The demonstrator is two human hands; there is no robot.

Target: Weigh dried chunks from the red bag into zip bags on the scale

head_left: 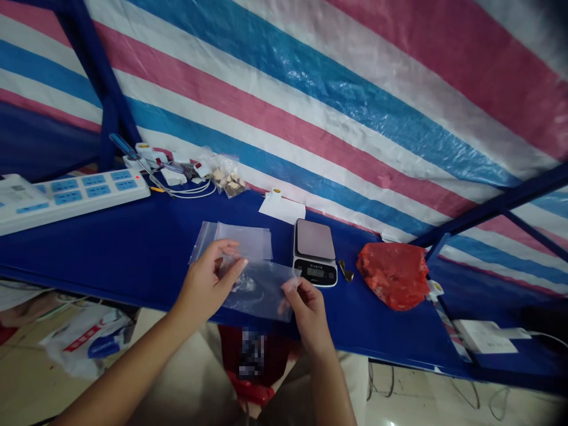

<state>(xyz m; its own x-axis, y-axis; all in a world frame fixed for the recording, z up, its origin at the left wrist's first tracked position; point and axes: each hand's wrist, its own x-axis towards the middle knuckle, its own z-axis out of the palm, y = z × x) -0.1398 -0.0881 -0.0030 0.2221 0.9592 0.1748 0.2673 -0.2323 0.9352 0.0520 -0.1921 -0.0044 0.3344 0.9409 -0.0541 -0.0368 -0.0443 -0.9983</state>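
Stretched between both hands is a clear plastic bag (266,293), held above the front edge of the blue table (146,248). My left hand (213,275) is closed on the bag's left end, thumb and fingers pinched together. At the bag's right end, my right hand (306,305) pinches a corner. A stack of flat clear bags (248,239) lies on the table just behind my left hand. Beyond my right hand stands a digital kitchen scale (315,245), with nothing on its plate. A small dark scrap (346,271) lies beside the scale.
A red plastic bag (393,275) sits at the right. White paper (281,208) lies behind the scale. At the left are a power strip (80,195), cables (186,192) and a clear bag of small pieces (231,180). Striped sheeting (284,118) hangs behind; a white box (483,336) is far right.
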